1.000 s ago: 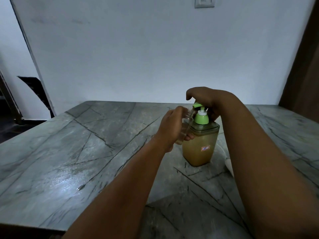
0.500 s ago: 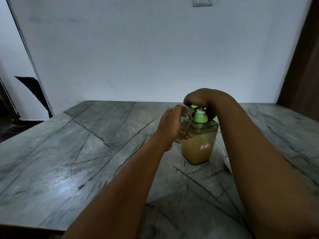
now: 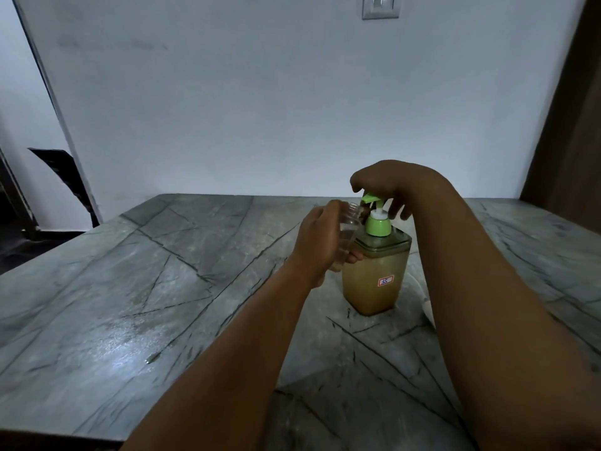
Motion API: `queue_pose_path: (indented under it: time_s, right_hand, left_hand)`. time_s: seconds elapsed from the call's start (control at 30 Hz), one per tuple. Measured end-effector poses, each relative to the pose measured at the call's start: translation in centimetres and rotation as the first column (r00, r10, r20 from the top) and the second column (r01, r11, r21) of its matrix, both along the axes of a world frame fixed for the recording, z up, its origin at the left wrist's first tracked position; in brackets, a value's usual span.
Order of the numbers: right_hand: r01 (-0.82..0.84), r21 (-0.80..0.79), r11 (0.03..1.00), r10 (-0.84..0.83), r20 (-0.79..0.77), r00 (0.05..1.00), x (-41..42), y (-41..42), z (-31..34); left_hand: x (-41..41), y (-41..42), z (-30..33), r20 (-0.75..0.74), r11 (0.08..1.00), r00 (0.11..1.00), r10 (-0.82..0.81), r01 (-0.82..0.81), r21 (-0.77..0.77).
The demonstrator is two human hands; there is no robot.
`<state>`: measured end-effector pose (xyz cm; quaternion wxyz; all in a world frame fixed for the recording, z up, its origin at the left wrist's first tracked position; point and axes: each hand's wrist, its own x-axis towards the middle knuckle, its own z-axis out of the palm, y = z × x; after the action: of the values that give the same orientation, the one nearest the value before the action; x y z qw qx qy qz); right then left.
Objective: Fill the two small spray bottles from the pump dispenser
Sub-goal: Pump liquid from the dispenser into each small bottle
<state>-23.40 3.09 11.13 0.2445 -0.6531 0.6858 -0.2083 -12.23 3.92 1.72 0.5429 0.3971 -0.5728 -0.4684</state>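
In the head view, the left hand (image 3: 320, 237) is curled around a small clear spray bottle (image 3: 347, 234), with no cap on it. The bottle leans with its ribbed neck toward the green nozzle, at about 1 o'clock from the hand; I judge this is so that the liquid falls straight inside. The bottle looks like thin transparent plastic, and a little pale liquid seems to sit at its bottom.

The right hand (image 3: 388, 187) arches over the pump head (image 3: 370, 199), fingers bent downward and loose around it, gripping nothing firmly; whether they press the head at this instant I cannot tell. The pump dispenser (image 3: 374, 278) stands upright on the table (image 3: 136, 288), at 3 o'clock from the left hand and touching its fingertips. It is a square jar of translucent plastic, filled with cloudy yellow-brown liquid, with a smooth green collar and a small red-edged label.

The table is grey stone with dark veins and a dull shine. A second spray bottle is not visible. On the wall at 12 o'clock there is a switch plate (image 3: 381, 6).
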Motion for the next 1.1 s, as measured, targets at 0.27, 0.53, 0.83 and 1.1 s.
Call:
queue_pose_path:
  time_s: [0.27,0.53,0.83,1.1]
  right_hand:
    - [-0.036,0.027,0.999,0.035,0.034,0.999,0.1,0.7,0.1]
    - [-0.058,0.039,0.998,0.057,0.017,0.998,0.0,0.4,-0.7]
    - [-0.056,-0.009,0.998,0.056,-0.064,0.996,0.4,0.3,-1.0]
    - [-0.070,0.032,0.997,0.073,-0.102,0.992,0.5,0.5,-1.0]
  left_hand:
    - [0.2,0.1,0.2,0.007,1.000,1.000,-0.010,0.010,0.007]
    - [0.0,-0.1,-0.1,0.045,1.000,0.999,0.019,-0.019,0.001]
    - [-0.1,-0.1,-0.2,0.039,0.999,0.999,0.032,-0.032,0.010]
    - [-0.2,-0.2,-0.3,0.042,0.999,0.999,0.032,-0.033,0.012]
